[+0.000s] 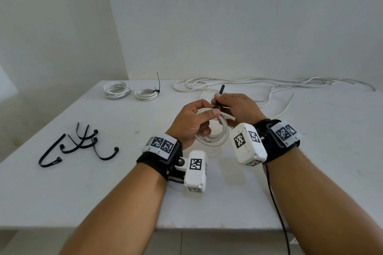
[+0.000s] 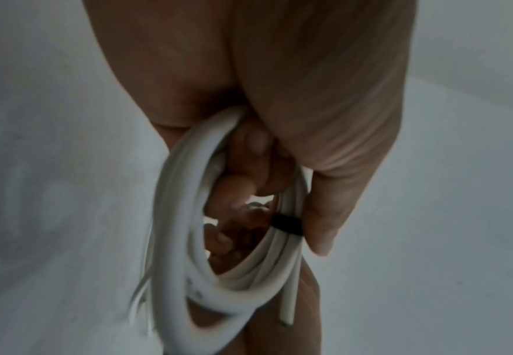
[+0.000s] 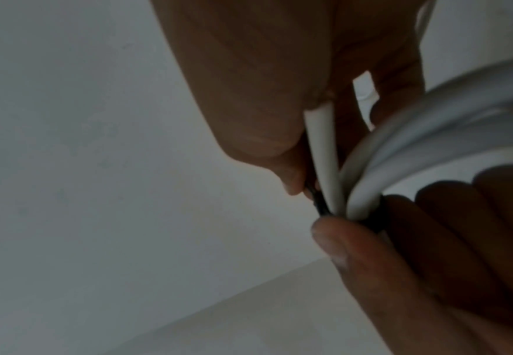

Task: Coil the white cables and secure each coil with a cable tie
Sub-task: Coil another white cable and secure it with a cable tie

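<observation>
From the head view we get the whole layout: our left hand (image 1: 193, 122) has its fingers curled through a small coil of round white plastic cable (image 1: 215, 130), thumb pressed over the top strands, holding it up off the white tabletop (image 1: 103, 182). Our right hand (image 1: 238, 107) pinches the thin black plastic cable tie (image 1: 220, 95) between thumb and fingertips, its tail poking up past the knuckles. So both grips are closed, left on the coil, right on the tie.

The left wrist view shows what the head view hides: the black band of the tie (image 2: 287, 224) already wraps the coil's strands (image 2: 182, 216) just beside our left thumb, and a cut cable end hangs free below. The right wrist view is dark, but we can see the tie (image 3: 320, 204) running tight beside the strands (image 3: 358, 192), right at the pinch point where both hands meet. The coil sits between the two grips, touching both.

Only the head view shows the rest: two finished coils of white cable (image 1: 117, 89) (image 1: 146, 94) at the far left of the tabletop, the right one with a black tie sticking up, loose white cables (image 1: 269, 85) sprawled along the far edge, and a pile of spare black cable ties (image 1: 83, 145) well to our left.
</observation>
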Available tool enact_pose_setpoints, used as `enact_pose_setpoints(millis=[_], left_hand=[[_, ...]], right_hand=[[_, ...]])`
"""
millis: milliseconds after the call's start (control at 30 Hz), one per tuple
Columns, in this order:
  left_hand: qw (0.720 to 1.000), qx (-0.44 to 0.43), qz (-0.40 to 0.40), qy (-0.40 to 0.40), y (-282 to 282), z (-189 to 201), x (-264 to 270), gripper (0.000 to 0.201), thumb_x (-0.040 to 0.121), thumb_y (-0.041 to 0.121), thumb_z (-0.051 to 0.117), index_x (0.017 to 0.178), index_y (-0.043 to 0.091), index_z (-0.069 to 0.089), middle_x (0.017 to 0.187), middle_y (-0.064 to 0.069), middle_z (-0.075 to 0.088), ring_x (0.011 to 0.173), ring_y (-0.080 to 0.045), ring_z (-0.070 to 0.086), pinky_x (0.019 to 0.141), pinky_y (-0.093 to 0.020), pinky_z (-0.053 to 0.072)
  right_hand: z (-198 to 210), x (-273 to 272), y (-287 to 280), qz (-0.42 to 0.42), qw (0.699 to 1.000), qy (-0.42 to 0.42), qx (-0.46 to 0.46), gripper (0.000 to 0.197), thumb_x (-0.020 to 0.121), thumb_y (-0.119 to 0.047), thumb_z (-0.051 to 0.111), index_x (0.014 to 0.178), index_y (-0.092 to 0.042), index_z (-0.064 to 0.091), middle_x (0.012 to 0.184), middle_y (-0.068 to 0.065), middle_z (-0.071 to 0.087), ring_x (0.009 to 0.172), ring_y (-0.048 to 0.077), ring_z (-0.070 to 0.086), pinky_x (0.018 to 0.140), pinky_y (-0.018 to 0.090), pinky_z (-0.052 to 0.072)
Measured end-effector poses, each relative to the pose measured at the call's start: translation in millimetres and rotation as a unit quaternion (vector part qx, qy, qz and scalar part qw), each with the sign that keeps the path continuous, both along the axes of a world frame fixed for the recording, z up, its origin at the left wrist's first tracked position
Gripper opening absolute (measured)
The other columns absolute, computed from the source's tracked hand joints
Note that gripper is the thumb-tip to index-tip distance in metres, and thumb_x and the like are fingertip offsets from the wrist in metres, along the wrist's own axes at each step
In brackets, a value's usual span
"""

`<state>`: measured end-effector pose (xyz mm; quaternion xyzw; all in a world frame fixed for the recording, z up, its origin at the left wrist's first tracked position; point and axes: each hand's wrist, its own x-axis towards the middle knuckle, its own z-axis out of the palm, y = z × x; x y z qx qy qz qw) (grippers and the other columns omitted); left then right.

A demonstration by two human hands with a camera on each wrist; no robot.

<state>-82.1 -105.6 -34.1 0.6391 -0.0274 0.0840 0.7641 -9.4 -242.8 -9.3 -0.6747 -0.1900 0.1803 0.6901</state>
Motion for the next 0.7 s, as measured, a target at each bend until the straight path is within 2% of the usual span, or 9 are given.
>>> enact_pose_setpoints(millis=[100,233,300,400,467,533,567,633,700], left_hand=[[1.000,0.006,-0.005,-0.007,0,8,-3,0.019,0.097,0.003,0.054,0.079,0.006,0.050,0.043,0.009,0.043,0.033,-0.005,0.024,0.036,-0.018,0.027],[0.999,-0.009,0.005,-0.035,11,22,-13,0.019,0.099,0.002,0.049,0.080,0.006,0.050,0.044,0.009,0.050,0.032,-0.003,0.023,0.035,-0.016,0.020],[0.997,-0.042,0.047,-0.054,23,27,-14,0.017,0.097,0.003,0.051,0.081,0.006,0.055,0.046,0.007,0.050,0.031,-0.005,0.027,0.034,-0.016,0.022],[0.975,-0.145,0.155,-0.056,55,32,-8,0.015,0.096,0.015,0.056,0.083,0.009,0.060,0.041,0.006,0.034,0.032,-0.008,0.027,0.036,-0.019,0.028],[0.952,-0.221,0.206,-0.042,83,35,-8,0.019,0.096,0.022,0.054,0.079,0.012,0.056,0.041,0.006,0.026,0.033,-0.009,0.026,0.041,-0.021,0.033],[0.942,-0.242,0.228,-0.037,112,39,-11,0.019,0.093,0.019,0.049,0.076,0.011,0.056,0.042,0.004,0.028,0.036,-0.012,0.027,0.050,-0.026,0.036],[0.943,-0.229,0.240,-0.033,127,41,-14,0.018,0.090,0.015,0.047,0.078,0.009,0.058,0.044,0.002,0.033,0.039,-0.013,0.029,0.054,-0.028,0.036],[0.944,-0.159,0.287,-0.020,153,44,-18,0.019,0.083,0.005,0.048,0.081,0.006,0.066,0.051,-0.002,0.047,0.045,-0.015,0.040,0.057,-0.028,0.036],[0.937,-0.013,0.350,0.009,178,44,-23,0.027,0.078,-0.001,0.049,0.090,0.009,0.071,0.068,-0.006,0.060,0.059,-0.017,0.052,0.059,-0.029,0.042]], right_hand=[[4,-3,1,-0.015,1.000,0.005,0.015,0.025,0.097,-0.025,0.061,0.081,-0.007,0.069,0.071,0.007,0.058,0.055,0.018,0.059,0.052,0.027,0.048],[13,-14,15,0.002,0.998,0.021,0.062,0.026,0.101,-0.024,0.055,0.089,-0.003,0.066,0.068,0.006,0.058,0.052,0.014,0.062,0.048,0.022,0.049],[16,-17,28,0.024,0.995,0.058,0.073,0.031,0.101,-0.030,0.052,0.092,-0.006,0.068,0.073,0.006,0.065,0.062,0.018,0.066,0.059,0.029,0.054],[9,-19,52,0.078,0.981,0.161,0.081,0.030,0.100,-0.029,0.047,0.096,-0.007,0.067,0.082,0.008,0.069,0.073,0.024,0.067,0.072,0.036,0.053],[5,-23,72,0.096,0.984,0.151,0.016,0.024,0.099,-0.020,0.049,0.096,-0.005,0.067,0.087,0.009,0.071,0.079,0.025,0.068,0.070,0.035,0.053],[3,-32,93,0.123,0.984,0.056,-0.117,0.024,0.098,-0.018,0.053,0.106,-0.001,0.068,0.102,0.013,0.070,0.091,0.026,0.065,0.075,0.037,0.052],[1,-34,103,0.140,0.965,-0.033,-0.219,0.030,0.099,-0.022,0.054,0.116,0.000,0.067,0.116,0.015,0.068,0.102,0.028,0.063,0.083,0.039,0.051],[-5,-38,122,0.168,0.864,-0.209,-0.426,0.051,0.098,-0.041,0.054,0.135,-0.006,0.057,0.140,0.014,0.054,0.128,0.032,0.051,0.103,0.040,0.042],[-15,-38,134,0.155,0.794,-0.261,-0.527,0.079,0.087,-0.066,0.056,0.147,-0.016,0.042,0.152,0.010,0.040,0.140,0.034,0.036,0.113,0.045,0.034]])
